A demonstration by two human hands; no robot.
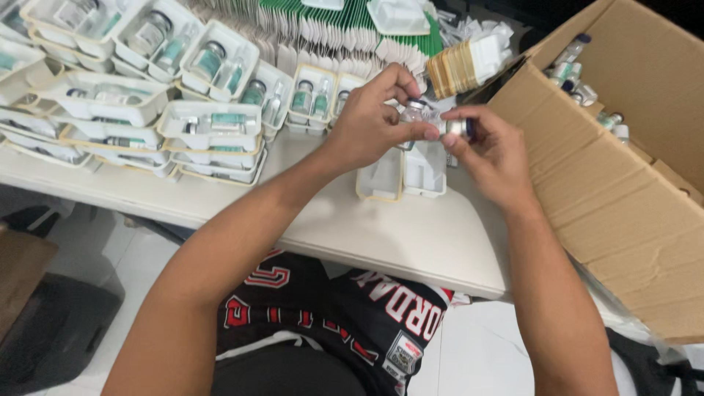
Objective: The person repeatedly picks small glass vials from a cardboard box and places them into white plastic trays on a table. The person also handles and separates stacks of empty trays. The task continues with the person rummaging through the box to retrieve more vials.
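Over the white table point(411, 242), left hand point(367, 125) and right hand point(491, 154) each pinch a small glass vial point(415, 110), light, smooth, breakable, best held around its body.

this looks like a small packing station for medicines, set up by hand rather than on a factory line. a plain white counter point(411, 242) carries heaps of white moulded plastic trays point(209, 125), most already loaded with small glass vials with green labels point(209, 62), stacked and overlapping. behind them stands a long row of flat green and white folded cartons point(330, 22) and a bundle of tan paper leaflets point(458, 67). a large open brown cardboard box point(623, 169) at the counter's edge holds loose vials. the floor below is pale tile point(95, 257).
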